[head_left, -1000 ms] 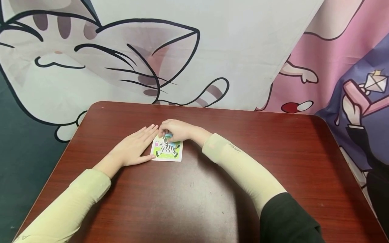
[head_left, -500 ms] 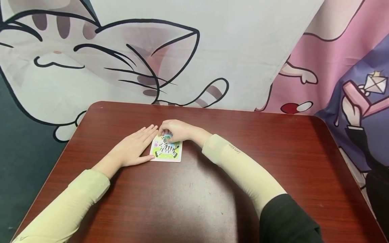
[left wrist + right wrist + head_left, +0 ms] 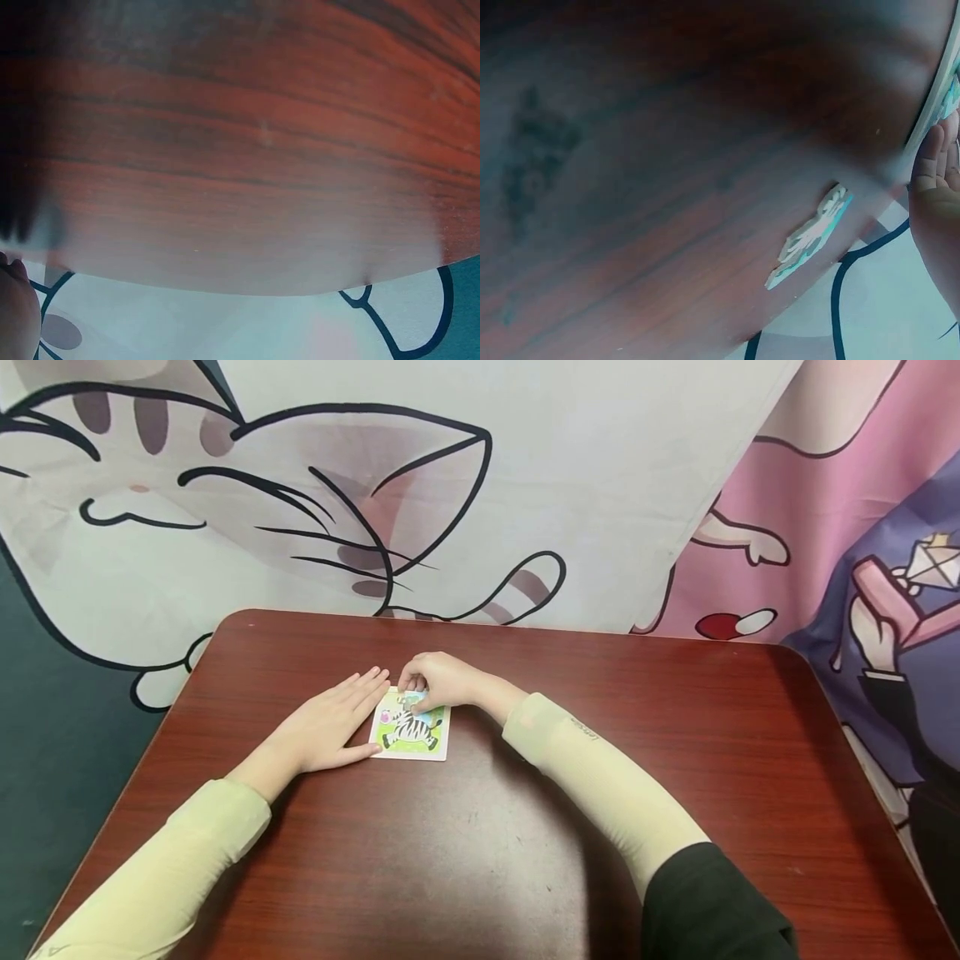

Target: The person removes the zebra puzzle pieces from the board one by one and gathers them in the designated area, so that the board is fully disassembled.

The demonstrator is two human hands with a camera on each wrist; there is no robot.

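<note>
A square zebra picture puzzle (image 3: 410, 735) with a white border lies on the table in the head view. Flat on the tabletop, my left hand (image 3: 322, 731) spreads its straight fingers along the puzzle's left side, its thumb at the lower left corner. My right hand (image 3: 444, 681) curls over the upper part, thumb and fingers pinching what looks like a small puzzle piece (image 3: 408, 702), mostly hidden by the fingers. Another flat, jagged-edged white and teal piece (image 3: 810, 236) shows on the table in the right wrist view; the head view does not show it.
The reddish-brown wooden table (image 3: 480, 843) has rounded far corners. Behind it hangs a white cloth (image 3: 600, 493) with a cartoon cat, and a pink and purple printed cloth (image 3: 817, 527) is at the right. A dark shape stands at the far right edge.
My right hand has shifted slightly right and up, showing more of the puzzle's top edge. The left hand stays in place.
</note>
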